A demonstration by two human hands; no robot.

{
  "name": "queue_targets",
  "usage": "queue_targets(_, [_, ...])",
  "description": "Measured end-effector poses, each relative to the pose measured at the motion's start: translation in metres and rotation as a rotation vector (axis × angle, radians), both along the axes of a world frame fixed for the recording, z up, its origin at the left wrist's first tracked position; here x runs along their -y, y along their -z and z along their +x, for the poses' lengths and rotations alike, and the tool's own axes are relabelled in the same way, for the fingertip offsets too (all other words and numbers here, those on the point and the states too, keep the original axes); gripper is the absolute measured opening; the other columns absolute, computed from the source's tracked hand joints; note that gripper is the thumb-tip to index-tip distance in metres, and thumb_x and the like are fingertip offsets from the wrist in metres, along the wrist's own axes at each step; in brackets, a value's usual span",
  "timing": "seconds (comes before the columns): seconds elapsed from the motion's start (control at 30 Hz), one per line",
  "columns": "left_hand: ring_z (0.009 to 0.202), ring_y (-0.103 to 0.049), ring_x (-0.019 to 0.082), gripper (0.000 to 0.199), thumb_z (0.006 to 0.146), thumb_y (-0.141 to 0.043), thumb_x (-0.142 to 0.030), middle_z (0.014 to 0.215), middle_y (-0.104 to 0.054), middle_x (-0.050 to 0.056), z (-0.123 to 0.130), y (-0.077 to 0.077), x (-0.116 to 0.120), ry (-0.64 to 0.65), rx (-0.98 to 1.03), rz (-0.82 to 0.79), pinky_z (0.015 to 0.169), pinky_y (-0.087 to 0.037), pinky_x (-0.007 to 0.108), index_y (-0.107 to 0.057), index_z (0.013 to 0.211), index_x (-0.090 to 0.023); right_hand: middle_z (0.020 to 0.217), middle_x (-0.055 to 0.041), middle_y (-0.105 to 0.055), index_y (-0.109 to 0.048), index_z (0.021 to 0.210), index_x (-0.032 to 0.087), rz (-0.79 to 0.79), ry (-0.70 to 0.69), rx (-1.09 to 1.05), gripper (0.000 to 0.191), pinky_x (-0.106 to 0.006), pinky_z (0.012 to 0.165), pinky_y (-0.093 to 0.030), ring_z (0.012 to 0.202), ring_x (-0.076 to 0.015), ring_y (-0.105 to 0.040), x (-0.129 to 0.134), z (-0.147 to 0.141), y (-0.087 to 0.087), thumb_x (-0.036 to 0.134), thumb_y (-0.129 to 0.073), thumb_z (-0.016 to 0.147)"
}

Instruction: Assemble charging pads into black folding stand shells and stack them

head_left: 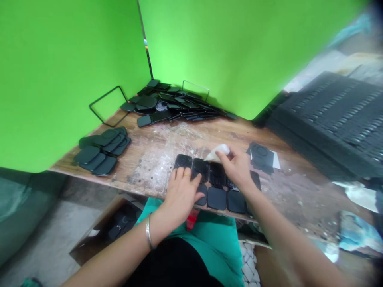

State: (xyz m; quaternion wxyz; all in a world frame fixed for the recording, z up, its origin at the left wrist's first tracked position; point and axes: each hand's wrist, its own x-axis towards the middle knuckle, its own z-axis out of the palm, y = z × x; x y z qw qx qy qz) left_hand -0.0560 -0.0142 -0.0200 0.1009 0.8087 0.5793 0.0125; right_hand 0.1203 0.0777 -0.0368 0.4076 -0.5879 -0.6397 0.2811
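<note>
Left hand point(182, 189) splayed; right hand point(237, 165) gripping bottle point(218, 152).

Bare wood lies mid-table point(152, 149) between the heaped black pieces point(179, 104) behind and the stacked ones point(100, 149) at left. Green panels point(203, 48) block the far side; a black wire frame point(109, 107) stands at left, a dark slotted block point(332, 115) at right.

Lime-green panels point(68, 59); brown wood-grain tabletop point(155, 145) with whitish blotches. White bottle point(220, 151); black rounded-square pieces point(217, 198), the far row grid-patterned. Silver bangle point(148, 232), gold ring point(186, 175), teal garment point(217, 235), black garment point(176, 263). Right, dark-grey slab point(332, 119) with rows of lighter marks.
</note>
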Motion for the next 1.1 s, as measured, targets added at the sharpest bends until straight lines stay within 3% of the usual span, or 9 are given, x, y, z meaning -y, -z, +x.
queue_targets(0.23, [0.107,-0.049,0.034,0.058,0.086,-0.067,-0.046,0.113,-0.058,0.014,0.000,0.003,0.000,0.010,-0.018,-0.005,0.091,-0.041,0.046,-0.056,0.137,-0.020,0.057,0.0015,-0.051,-0.065,0.076,0.016,-0.012,-0.124,0.195,0.025,-0.026,0.053,-0.030,0.054,-0.0143,-0.043,0.019,0.005,-0.021,0.040,-0.058,0.079])
queue_targets(0.4, [0.105,-0.049,0.033,0.058,0.086,-0.068,-0.045,0.114,-0.058,0.014,0.000,0.006,0.001,0.010,-0.022,0.024,0.089,-0.042,0.044,-0.056,0.137,-0.020,0.063,0.0002,-0.055,-0.066,0.081,0.016,-0.049,-0.198,0.124,0.024,-0.026,0.055,-0.032,0.057,-0.0144,-0.045,0.021,-0.013,-0.018,0.038,-0.057,0.081])
queue_targets(0.6, [0.107,-0.049,0.034,0.058,0.086,-0.068,-0.046,0.115,-0.058,0.015,0.000,0.005,0.000,0.007,-0.014,0.013,0.089,-0.042,0.044,-0.056,0.137,-0.019,0.070,-0.0020,-0.060,-0.066,0.088,0.016,0.029,-0.222,0.129,0.024,-0.028,0.058,-0.035,0.059,-0.0158,-0.048,0.006,-0.031,-0.011,0.036,-0.055,0.084])
queue_targets(0.73, [0.107,-0.050,0.034,0.059,0.085,-0.068,-0.045,0.114,-0.058,0.015,-0.001,0.005,0.001,0.011,-0.010,0.008,0.089,-0.042,0.045,-0.056,0.137,-0.019,0.072,-0.0037,-0.062,-0.064,0.084,0.017,0.097,-0.174,0.183,0.022,-0.029,0.060,-0.035,0.063,-0.0173,-0.050,-0.002,-0.026,-0.012,0.036,-0.054,0.082])
queue_targets(0.87, [0.107,-0.049,0.034,0.058,0.086,-0.068,-0.044,0.114,-0.058,0.015,0.000,0.006,0.002,0.013,0.008,0.002,0.089,-0.043,0.046,-0.056,0.137,-0.018,0.062,-0.0012,-0.057,-0.063,0.076,0.017,0.059,-0.072,0.177,0.023,-0.028,0.056,-0.034,0.057,-0.0163,-0.047,-0.004,-0.012,-0.013,0.039,-0.057,0.077])
queue_targets(1.1, [0.108,-0.048,0.030,0.052,0.088,-0.067,-0.036,0.120,-0.055,0.013,-0.017,0.007,0.005,-0.035,0.163,0.064,0.092,-0.046,0.043,-0.055,0.135,-0.018,0.069,-0.0033,-0.066,-0.067,0.082,0.016,-0.164,0.060,-0.246,0.033,-0.029,0.056,-0.043,0.060,-0.0173,-0.056,-0.006,-0.001,-0.008,0.046,-0.068,0.069])
